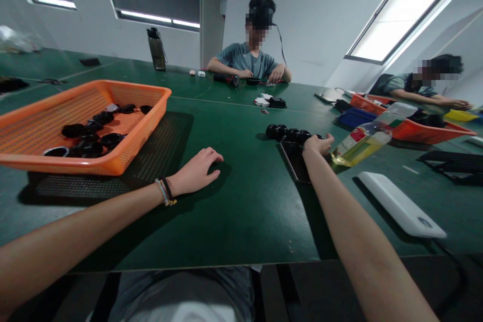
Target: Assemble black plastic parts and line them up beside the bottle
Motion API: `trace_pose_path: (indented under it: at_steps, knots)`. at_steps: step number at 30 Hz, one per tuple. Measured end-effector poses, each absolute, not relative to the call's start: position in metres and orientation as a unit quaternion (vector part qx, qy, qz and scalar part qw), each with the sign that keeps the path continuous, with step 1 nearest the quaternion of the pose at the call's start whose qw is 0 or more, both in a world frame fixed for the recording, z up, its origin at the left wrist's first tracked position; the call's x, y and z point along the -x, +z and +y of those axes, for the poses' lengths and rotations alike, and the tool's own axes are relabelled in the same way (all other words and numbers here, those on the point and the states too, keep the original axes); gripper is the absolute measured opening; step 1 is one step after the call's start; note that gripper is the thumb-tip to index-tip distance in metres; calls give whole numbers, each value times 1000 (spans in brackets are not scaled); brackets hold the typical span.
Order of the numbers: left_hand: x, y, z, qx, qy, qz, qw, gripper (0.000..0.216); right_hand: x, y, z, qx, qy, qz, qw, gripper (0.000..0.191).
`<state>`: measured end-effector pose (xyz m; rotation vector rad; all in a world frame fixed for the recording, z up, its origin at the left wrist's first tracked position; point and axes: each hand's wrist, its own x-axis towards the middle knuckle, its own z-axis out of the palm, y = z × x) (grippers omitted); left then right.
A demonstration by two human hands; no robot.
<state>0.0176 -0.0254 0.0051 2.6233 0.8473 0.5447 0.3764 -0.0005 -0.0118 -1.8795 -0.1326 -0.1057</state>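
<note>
My left hand [195, 170] is over the green table [241, 211], palm down, with its fingers stretched and apart and nothing in them. To its left stands an orange mesh basket [145, 133] with several loose black round parts [88, 146] inside. More black round parts [283, 132] form a row on the table. At the row's right end, my right hand [318, 145] has its fingers around another black part; the hand partly hides it. A dark-screened phone [296, 161] lies just below the row, partly behind my right wrist.
A clear bottle of yellow liquid [358, 143] leans beside my right hand. The white power bank [402, 204] has a cable. Across the table sit a person [249, 60] and, at right, another person [418, 85] near orange baskets [426, 131]. A dark bottle [156, 50] stands behind.
</note>
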Motion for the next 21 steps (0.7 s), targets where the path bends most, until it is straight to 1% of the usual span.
trace_pose_path:
  at_steps: [5,10,14,18,21]
  knots:
    - [-18,5,-26,-922,191,295,161,22,-383,-14,-3,803,-50,-74,589,22]
    - [-17,4,-26,-924,189,291,163,22,-391,-13,-4,805,-41,-93,584,5]
    - [-17,4,-26,-926,184,290,158,23,-394,-11,-2,811,-33,-86,577,11]
    - [-17,5,-27,-927,178,292,154,23,-393,-11,-2,815,-30,-89,571,28]
    - [-17,6,-27,-928,177,290,153,22,-391,-12,-3,814,-27,-98,572,34]
